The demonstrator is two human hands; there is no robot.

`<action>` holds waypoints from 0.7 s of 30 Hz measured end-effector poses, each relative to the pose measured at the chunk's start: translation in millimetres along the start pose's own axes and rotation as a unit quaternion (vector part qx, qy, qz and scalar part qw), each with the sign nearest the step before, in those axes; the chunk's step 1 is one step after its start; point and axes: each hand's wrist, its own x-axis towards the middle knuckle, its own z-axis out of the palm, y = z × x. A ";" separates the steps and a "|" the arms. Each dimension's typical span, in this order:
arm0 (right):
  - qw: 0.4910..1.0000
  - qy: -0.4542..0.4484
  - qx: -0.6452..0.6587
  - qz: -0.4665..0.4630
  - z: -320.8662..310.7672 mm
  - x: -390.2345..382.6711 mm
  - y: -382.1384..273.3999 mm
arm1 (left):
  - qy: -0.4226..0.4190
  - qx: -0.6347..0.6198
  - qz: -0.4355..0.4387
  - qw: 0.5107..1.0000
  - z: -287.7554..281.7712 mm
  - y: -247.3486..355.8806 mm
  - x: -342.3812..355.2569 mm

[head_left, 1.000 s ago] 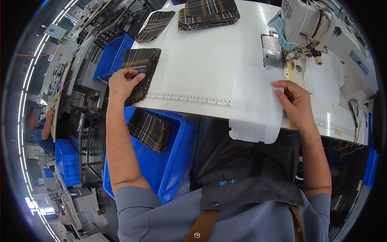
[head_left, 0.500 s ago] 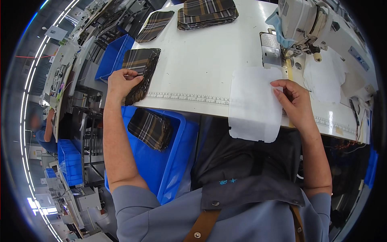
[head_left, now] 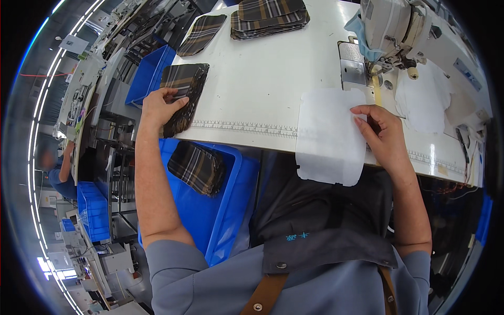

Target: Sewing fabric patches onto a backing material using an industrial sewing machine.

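Observation:
At the left of the table my left hand [head_left: 159,108] rests on a stack of dark plaid fabric pieces [head_left: 181,75]. Its fingers bend over the top and its thumb lies along the stack's right edge. How many layers it grips is hidden. Between finger and thumb, my right hand [head_left: 387,134] pinches the right edge of a white sheet [head_left: 328,139], thin and rounded at the corners. The sheet lies partly on the table, and its lower end hangs over the front edge above my dark apron.
Right of the far middle stands a sewing machine [head_left: 391,31] with a metal plate. More plaid pieces [head_left: 268,23] lie at the back. White sheets [head_left: 422,100] lie at the right. Below the table's front-left edge, a blue bin [head_left: 231,210] holds another plaid stack [head_left: 195,167].
My right hand and the white sheet have shifted very slightly left. The left hand's fingers have moved a little on the stack. Otherwise the scene looks the same.

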 end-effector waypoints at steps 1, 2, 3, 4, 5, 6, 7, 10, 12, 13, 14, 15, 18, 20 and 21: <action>1.000 -0.002 0.002 0.001 -0.3 0.8 -0.8 | 0.005 -0.007 -0.012 1.000 -0.4 0.7 -0.8; 1.000 -0.005 0.004 0.002 -0.9 1.5 -1.3 | 0.005 -0.007 -0.012 1.000 1.0 0.9 1.1; 1.000 -0.005 0.004 0.002 -1.9 2.0 -1.7 | 0.020 0.011 -0.001 1.000 3.4 0.9 4.2; 1.000 -0.008 -0.004 0.004 -2.9 2.3 -1.5 | 0.035 0.028 0.009 0.999 4.3 2.6 5.3; 1.000 -0.012 -0.013 0.005 -3.6 2.5 -1.2 | 0.034 0.029 0.009 0.999 3.5 3.4 5.6; 1.000 -0.012 -0.013 0.004 -3.0 2.4 0.2 | 0.031 0.039 0.007 0.999 1.8 3.9 5.9; 1.000 -0.005 -0.004 -0.005 -1.0 2.0 2.6 | 0.028 0.049 0.005 0.998 0.5 4.4 6.0; 1.000 0.000 -0.001 -0.014 0.7 2.5 0.8 | 0.009 0.040 0.032 0.999 -1.8 -7.6 5.4; 1.000 -0.003 -0.006 -0.013 2.6 3.3 -0.4 | 0.110 0.056 0.055 0.991 0.2 -12.1 -0.6; 1.000 -0.004 0.000 -0.007 2.5 3.4 0.9 | 0.208 0.069 0.080 0.972 2.2 -9.0 -3.9; 1.000 -0.002 0.002 0.003 1.0 3.7 3.1 | 0.206 0.064 0.086 0.973 3.2 9.9 -10.2; 1.000 0.006 -0.003 0.010 0.1 4.3 5.3 | 0.266 0.135 0.133 0.945 1.6 44.2 -23.1; 0.998 0.006 0.018 0.056 1.1 6.1 1.0 | 0.324 0.135 0.362 0.864 13.0 113.9 -61.4; 0.997 -0.001 0.062 0.035 3.2 10.0 -6.3 | 0.281 0.178 0.445 0.832 23.9 161.6 -104.7; 0.997 0.009 0.070 0.032 5.1 10.5 -2.8 | 0.246 0.166 0.481 0.825 32.1 183.6 -123.5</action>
